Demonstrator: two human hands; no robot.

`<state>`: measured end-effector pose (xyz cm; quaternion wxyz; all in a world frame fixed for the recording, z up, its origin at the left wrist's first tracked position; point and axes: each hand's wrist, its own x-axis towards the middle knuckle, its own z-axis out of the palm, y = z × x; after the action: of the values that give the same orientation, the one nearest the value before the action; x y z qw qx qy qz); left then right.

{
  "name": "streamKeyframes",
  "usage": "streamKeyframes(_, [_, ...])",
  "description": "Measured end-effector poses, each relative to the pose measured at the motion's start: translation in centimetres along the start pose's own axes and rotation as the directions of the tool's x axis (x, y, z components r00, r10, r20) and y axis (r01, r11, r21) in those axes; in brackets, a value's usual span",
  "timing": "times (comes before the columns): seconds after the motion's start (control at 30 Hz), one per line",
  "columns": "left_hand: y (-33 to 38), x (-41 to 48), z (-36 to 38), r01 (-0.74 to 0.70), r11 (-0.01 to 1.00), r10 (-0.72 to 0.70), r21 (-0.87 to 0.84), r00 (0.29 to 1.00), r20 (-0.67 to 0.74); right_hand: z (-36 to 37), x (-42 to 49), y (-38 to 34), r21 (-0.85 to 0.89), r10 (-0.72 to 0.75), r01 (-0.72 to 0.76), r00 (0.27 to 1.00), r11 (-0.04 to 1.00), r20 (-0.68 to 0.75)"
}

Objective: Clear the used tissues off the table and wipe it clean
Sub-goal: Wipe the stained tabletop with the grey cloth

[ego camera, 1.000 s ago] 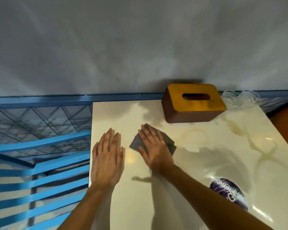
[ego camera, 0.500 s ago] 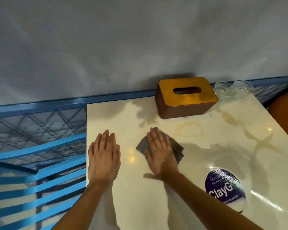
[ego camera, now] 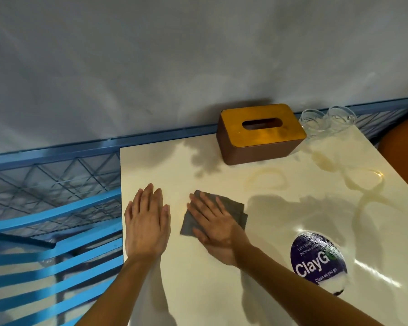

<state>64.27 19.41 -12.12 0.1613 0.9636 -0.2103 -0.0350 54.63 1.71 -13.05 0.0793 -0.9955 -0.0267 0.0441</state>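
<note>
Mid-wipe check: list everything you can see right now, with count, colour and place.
table: one, cream, fills the centre and right
cloth: one, grey, on the table under the right hand
tissue box: one, brown with a yellow-brown lid, far edge by the wall
glasses: two, clear, far right corner beside the box
sticker: one, round, purple, near right of the table
stains: several, yellowish rings and streaks, right half of the table
railing: one, blue, left of the table
wall: grey, behind
left hand: flat on the table near its left edge
right hand: flat, pressing the cloth
</note>
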Motion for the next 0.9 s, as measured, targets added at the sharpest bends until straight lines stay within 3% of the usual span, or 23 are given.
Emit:
streamKeyframes(0.07, [-0.2, 0.0, 0.0, -0.004, 1.0, 0.004, 0.002, 1.0, 0.002, -0.3, -1.6, 2.4, 0.046, -0.059, 0.06, 0.998, 0.997, -0.025])
streamKeyframes(0.13, [-0.2, 0.1, 0.0, -0.005, 1.0, 0.005, 0.009, 1.0, -0.001, -1.3, -2.1, 4.7, 0.071, 0.142, -0.137, 0.987, 0.988, -0.069])
streamKeyframes(0.2, [-0.1, 0.2, 0.1, -0.01, 1.0, 0.01, 0.019, 1.0, -0.006, -1.7, -1.3, 5.5, 0.084, 0.36, -0.353, 0.927, 0.932, -0.102])
streamKeyframes(0.27, [-0.1, 0.2, 0.2, -0.006, 1.0, 0.006, 0.02, 1.0, -0.005, -1.5, -0.9, 4.6, 0.102, 0.424, -0.414, 0.9, 0.904, -0.101])
streamKeyframes(0.4, [-0.2, 0.0, 0.3, -0.003, 0.999, 0.003, 0.033, 1.0, 0.002, -1.3, -3.9, 5.1, 0.034, 0.128, -0.129, 0.992, 0.991, 0.013])
streamKeyframes(0.47, [-0.2, 0.0, 0.3, 0.001, 0.999, -0.001, 0.035, 1.0, 0.0, -1.7, -5.1, 8.1, 0.054, 0.119, -0.121, 0.992, 0.991, 0.031])
streamKeyframes(0.53, [-0.2, 0.0, 0.2, -0.004, 0.999, 0.005, 0.042, 1.0, -0.003, -1.9, -4.9, 10.5, 0.08, 0.302, -0.299, 0.953, 0.951, -0.034])
streamKeyframes(0.6, [-0.1, 0.1, 0.2, -0.01, 0.999, 0.01, 0.044, 1.0, -0.005, -1.6, -3.4, 10.7, 0.065, 0.513, -0.509, 0.855, 0.858, -0.081])
streamKeyframes(0.67, [-0.1, 0.1, 0.2, -0.009, 0.999, 0.009, 0.033, 1.0, -0.005, -1.3, -1.6, 8.9, 0.072, 0.612, -0.608, 0.782, 0.791, -0.117])
streamKeyframes(0.73, [0.0, -0.2, 0.2, -0.008, 1.0, 0.008, 0.017, 1.0, -0.006, -1.1, -1.6, 7.1, 0.055, 0.51, -0.507, 0.854, 0.86, -0.104])
streamKeyframes(0.8, [0.0, -0.1, 0.1, -0.008, 1.0, 0.008, 0.009, 1.0, -0.01, -1.4, -3.1, 7.6, 0.039, 0.251, -0.249, 0.966, 0.968, -0.065])
streamKeyframes(0.83, [-0.1, -0.1, 0.1, -0.006, 1.0, 0.006, 0.006, 1.0, -0.009, -1.6, -3.8, 8.8, 0.043, 0.168, -0.167, 0.985, 0.985, -0.041])
streamKeyframes(0.9, [-0.1, -0.1, 0.1, -0.008, 1.0, 0.008, 0.004, 1.0, -0.012, -1.8, -4.6, 11.1, 0.055, 0.207, -0.205, 0.978, 0.977, -0.024])
